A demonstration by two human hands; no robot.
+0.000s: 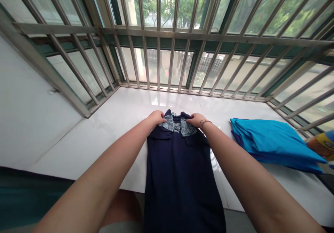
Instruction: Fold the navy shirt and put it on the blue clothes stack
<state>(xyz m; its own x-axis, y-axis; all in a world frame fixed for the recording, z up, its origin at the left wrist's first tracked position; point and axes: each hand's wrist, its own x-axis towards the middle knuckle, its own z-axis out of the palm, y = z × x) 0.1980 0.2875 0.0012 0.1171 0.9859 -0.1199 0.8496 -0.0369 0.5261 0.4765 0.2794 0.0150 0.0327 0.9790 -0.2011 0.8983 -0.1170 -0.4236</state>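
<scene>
Both hands, left hand [156, 117] and right hand [196, 120], closed on the navy garment's [180, 177] collar; cloth trails toward the person.

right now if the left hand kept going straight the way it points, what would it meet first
Probably bare white sill first, then the window bars at its far edge. The left hand grips the navy garment at the collar, pointing away toward the window; depth is hard to judge.

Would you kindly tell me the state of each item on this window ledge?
Navy shirt: laid flat, lower part hanging over the ledge edge.
Patterned collar: pinched at both sides.
Left hand: gripping the collar.
Right hand: gripping the collar.
Blue garment: folded, untouched.
</scene>
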